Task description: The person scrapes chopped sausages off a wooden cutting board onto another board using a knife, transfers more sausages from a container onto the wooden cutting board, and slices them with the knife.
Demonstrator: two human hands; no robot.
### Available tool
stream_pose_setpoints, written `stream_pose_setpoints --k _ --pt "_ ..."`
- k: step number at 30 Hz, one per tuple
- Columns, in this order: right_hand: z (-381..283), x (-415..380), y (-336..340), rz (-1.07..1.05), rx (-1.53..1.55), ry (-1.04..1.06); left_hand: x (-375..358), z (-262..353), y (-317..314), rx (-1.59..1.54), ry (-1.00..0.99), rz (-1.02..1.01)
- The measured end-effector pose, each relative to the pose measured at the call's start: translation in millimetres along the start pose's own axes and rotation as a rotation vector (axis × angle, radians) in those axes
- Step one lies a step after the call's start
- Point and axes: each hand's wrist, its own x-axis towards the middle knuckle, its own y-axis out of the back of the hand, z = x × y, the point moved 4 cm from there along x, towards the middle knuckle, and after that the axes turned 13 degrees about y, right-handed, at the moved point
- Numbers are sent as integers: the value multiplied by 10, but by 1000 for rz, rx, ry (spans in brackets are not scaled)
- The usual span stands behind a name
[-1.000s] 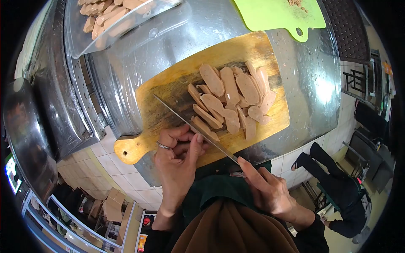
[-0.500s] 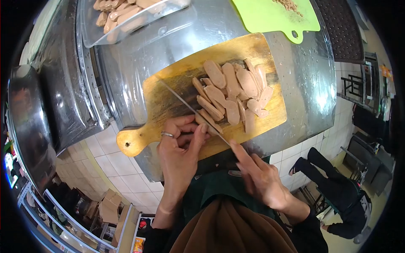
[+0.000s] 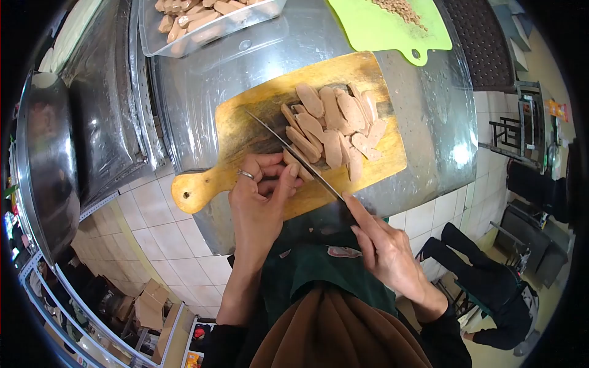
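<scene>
A knife [image 3: 294,154] is in my right hand [image 3: 386,245], its thin blade slanting up and left over the wooden cutting board [image 3: 236,132]. My left hand [image 3: 261,190], with a ring on one finger, pinches a piece of sausage [image 3: 296,164] beside the blade near the board's lower edge. The blade partly covers that piece. Several flat, pinkish-brown sausage slices [image 3: 351,112] lie in a loose pile on the board, right of the knife.
A clear plastic tub [image 3: 245,17] of whole sausages stands at the top left. A green board [image 3: 368,30] with crumbs lies at the top right of the metal table [image 3: 423,104]. Another person [image 3: 491,282] in dark clothes is at the lower right.
The knife blade has shifted and shows more of its side, with my right hand slightly right. The whole view has shifted a little, the tub and green board with it.
</scene>
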Motion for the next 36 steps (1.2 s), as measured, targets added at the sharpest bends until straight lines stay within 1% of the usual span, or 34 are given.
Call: stream_pose_setpoints --k 4,7,10,13,16,19,22,25,27,29,36 --pt "42 92 1 14 -56 24 18 -17 -7 47 7 16" --pt "20 37 -31 20 -50 30 19 -8 -7 -25 -21 1" --pt "5 -139 -68 25 -2 66 -14 9 -11 0 -44 -6" --pt "-5 -107 -86 50 -37 61 -4 -20 -13 40 -75 8" --pt "-7 45 -137 -4 -188 32 -21 -27 -18 51 -102 29" --pt "-19 -46 -88 3 -229 21 -21 -40 -15 46 -157 26" --pt "7 -212 15 -43 -277 33 -12 -40 -21 31 -167 9" --pt "71 -128 59 34 -35 72 -27 -32 -28 27 -139 24" --pt "9 -121 94 60 74 83 -23 -44 -26 21 -136 6" --pt "-46 -123 131 65 128 90 -11 -55 -10 4 -142 -6" --pt "-100 -288 120 20 98 68 -5 -68 -9 -2 -138 -25"
